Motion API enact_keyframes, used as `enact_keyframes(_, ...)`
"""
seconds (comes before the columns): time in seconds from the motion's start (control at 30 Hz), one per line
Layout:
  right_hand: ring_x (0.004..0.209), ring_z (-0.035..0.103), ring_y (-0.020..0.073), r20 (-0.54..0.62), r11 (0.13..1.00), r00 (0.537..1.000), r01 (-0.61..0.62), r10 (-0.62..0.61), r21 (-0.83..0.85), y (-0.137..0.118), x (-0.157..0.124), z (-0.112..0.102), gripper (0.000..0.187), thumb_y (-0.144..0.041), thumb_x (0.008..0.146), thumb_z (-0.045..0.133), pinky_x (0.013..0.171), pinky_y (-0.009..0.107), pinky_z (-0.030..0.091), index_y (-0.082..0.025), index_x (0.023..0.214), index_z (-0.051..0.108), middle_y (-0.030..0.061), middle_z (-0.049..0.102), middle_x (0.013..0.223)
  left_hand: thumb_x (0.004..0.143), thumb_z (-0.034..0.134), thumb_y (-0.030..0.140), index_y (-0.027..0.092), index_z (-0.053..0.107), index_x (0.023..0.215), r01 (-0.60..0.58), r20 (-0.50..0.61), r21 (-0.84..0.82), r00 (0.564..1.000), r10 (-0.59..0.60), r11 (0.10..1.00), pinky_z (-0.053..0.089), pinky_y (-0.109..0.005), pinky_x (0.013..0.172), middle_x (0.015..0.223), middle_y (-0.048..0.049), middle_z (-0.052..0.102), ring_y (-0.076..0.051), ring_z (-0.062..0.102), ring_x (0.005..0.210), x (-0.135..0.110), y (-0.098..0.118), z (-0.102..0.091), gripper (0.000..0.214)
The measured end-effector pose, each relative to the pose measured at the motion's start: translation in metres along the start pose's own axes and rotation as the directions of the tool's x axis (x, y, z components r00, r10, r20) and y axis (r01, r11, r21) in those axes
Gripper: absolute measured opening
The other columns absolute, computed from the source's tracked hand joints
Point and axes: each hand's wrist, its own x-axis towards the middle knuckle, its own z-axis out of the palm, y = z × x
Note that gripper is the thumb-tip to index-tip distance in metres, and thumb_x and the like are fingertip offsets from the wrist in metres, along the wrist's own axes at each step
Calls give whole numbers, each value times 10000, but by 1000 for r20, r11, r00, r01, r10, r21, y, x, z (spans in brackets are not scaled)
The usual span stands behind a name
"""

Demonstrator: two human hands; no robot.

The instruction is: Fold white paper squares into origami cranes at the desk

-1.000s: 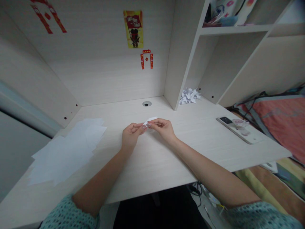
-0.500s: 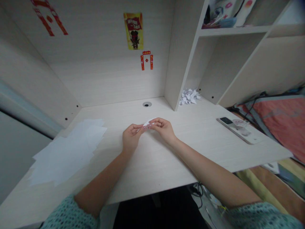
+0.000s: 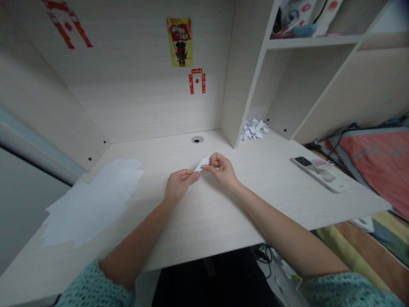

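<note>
Forearms (image 3: 275, 230) converging, right grip (image 3: 222, 170) pinching folded paper (image 3: 203, 164)

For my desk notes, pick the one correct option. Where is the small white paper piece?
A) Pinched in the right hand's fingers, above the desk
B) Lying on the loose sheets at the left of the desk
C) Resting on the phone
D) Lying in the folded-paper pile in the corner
A: the small white paper piece sticks out from the fingers of the right hand, above the desk, with the left hand reaching toward it.
</note>
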Motion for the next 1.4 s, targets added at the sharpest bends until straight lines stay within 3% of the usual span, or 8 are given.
enact_keyframes(0.07, 564, 602, 138, 3, 1000, 1000, 0, 0, -18, 1, 1, -1, 330, -305, 630, 709, 558, 239, 439, -213, 710, 403, -69, 542, 534, 638, 699, 397, 137, 684, 787, 47, 15, -39, 999, -46, 998, 496, -334, 807, 793, -79, 710, -181, 660, 759, 0, 0, 0, 299)
enact_keyframes(0.17, 573, 610, 136, 17, 995, 999, -42, 40, 90, 4, -1, 3, 404, -305, 623, 712, 583, 251, 453, -236, 837, 377, -66, 606, 589, 644, 700, 381, 127, 687, 793, 84, -7, -88, 996, -84, 993, 486, -345, 848, 804, -85, 711, -182, 660, 781, -2, 2, 2, 295)
enact_keyframes(0.3, 582, 611, 129, 14, 966, 992, -124, 124, 225, 3, -4, 11, 562, -291, 545, 756, 620, 265, 469, -241, 959, 378, -59, 640, 626, 654, 693, 369, 119, 689, 774, 51, -40, -83, 998, -54, 995, 493, -342, 842, 781, -82, 712, -184, 664, 764, -5, 6, 5, 277)
enact_keyframes(0.47, 522, 570, 108, -18, 975, 991, -130, 136, 182, 1, -7, 13, 508, -288, 550, 756, 539, 228, 432, -207, 963, 470, -50, 628, 594, 655, 691, 372, 129, 694, 781, 1, -27, -41, 1000, -2, 999, 514, -340, 796, 775, -81, 714, -188, 668, 716, -5, 5, 7, 274)
enact_keyframes(0.63, 536, 568, 110, -2, 976, 992, -126, 128, 175, 3, -4, 8, 476, -330, 590, 735, 559, 237, 433, -190, 991, 521, -31, 634, 614, 676, 671, 377, 124, 693, 826, 17, -15, -38, 1000, -18, 999, 508, -343, 807, 793, -92, 716, -193, 671, 741, -3, 0, 6, 295)
enact_keyframes(0.97, 555, 582, 124, -17, 997, 998, -57, 58, 57, -4, -6, 8, 455, -380, 639, 698, 547, 231, 424, -196, 1009, 507, -10, 655, 647, 694, 655, 363, 122, 681, 804, 18, 33, -41, 999, -16, 999, 494, -329, 824, 791, -85, 711, -187, 662, 770, -6, 3, 6, 266)
enact_keyframes(1.17, 619, 609, 142, 75, 993, 997, 11, -3, -115, -11, -9, 5, 417, -338, 667, 679, 602, 255, 451, -211, 1034, 528, -3, 663, 693, 705, 633, 368, 155, 691, 755, -55, 68, 54, 996, 51, 997, 501, -309, 762, 782, -65, 708, -184, 655, 748, -8, 11, 5, 226)
enact_keyframes(1.4, 551, 590, 126, 54, 997, 996, -66, 64, 47, -4, -6, 5, 505, -329, 634, 701, 543, 231, 426, -205, 1067, 474, -15, 664, 660, 680, 655, 369, 152, 661, 652, -30, 38, 30, 999, 29, 999, 509, -301, 704, 673, -50, 692, -176, 651, 658, -10, 15, 10, 218)
